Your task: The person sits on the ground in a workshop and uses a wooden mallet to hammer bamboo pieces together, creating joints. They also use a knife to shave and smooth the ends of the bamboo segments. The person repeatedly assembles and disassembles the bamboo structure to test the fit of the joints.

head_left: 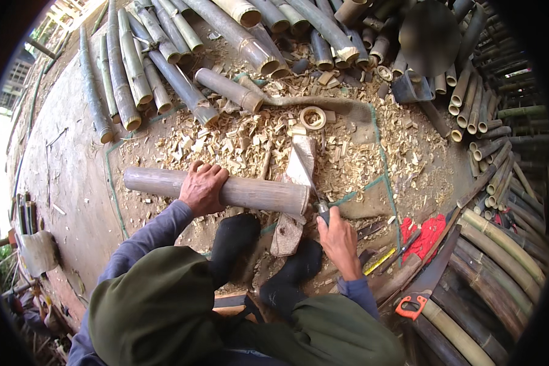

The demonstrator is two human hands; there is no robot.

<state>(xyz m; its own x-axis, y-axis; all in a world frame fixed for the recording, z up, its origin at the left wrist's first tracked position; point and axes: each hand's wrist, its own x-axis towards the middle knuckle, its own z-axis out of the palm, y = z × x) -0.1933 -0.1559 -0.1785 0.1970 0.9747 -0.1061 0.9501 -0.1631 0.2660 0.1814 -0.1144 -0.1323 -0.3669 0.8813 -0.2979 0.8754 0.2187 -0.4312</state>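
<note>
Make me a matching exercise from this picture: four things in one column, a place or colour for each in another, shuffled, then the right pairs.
1. Knife
2. Tube
3. Saw
4. Cloth

A. Red
B. Under the left hand
C. Orange-handled
D. In the right hand

Pairs: 1-D, 2-B, 3-C, 4-A.

The head view looks from above the knees (152, 299), facing steeply down at the ground (73, 158) beyond the feet (236, 241). The field is wide fisheye. Knees sit nearest the lens, at the lower edge; left hand (204, 188) and right hand (340, 241) are farther off, mid-field; bamboo poles (222, 30) at the upper edge lie beyond.
</note>
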